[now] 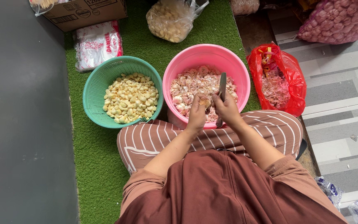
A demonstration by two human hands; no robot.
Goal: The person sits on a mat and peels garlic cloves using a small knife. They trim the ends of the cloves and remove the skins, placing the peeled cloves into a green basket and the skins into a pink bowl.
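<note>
Left hand (197, 113) pinches garlic clove (205, 102); right hand (227, 108) grips knife (222, 89), over pink bucket (187, 62); green basket (100, 83) at nine o'clock.

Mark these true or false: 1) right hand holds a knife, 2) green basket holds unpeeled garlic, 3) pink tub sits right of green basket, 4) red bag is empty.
1) True: the right hand holds a knife over the pink tub.
2) False: the green basket holds peeled cloves.
3) True.
4) False: the red bag holds garlic skins.
The left hand holds a clove.
</note>
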